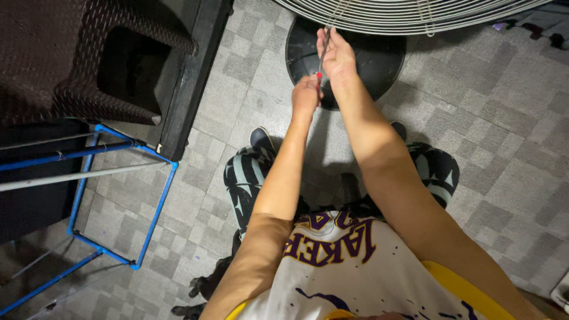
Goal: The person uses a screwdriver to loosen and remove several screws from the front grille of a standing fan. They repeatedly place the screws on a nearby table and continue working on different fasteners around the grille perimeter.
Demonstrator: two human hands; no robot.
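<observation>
A: Grey floor, square tiles, a bit rough, light & dark checks. It's the biggest thing.

B: What's next biggest?

A: Dark brown woven chair at top left, w/ a bumpy basket look. Below it is a blue pipe frame, thin & round, w/ a grey rod across it.

B: And at the top?

A: Fan guard, made of shiny metal wires in curved rings. Under it sits the round black base, flat & smooth, on the floor.

B: What do the hands hold?

A: A screwdriver. It's long & thin, w/ a dark metal shaft & a bit of red low down at the handle. It points up to the bottom edge of the guard, right over the base.

B: How are the hands?

A: Left hand is clenched round the handle end, at the red bit. Right hand is just above it, fingers curled on the shaft, near the wires. Both arms reach out straight in front of the person. The tip is too small to see well.
</observation>
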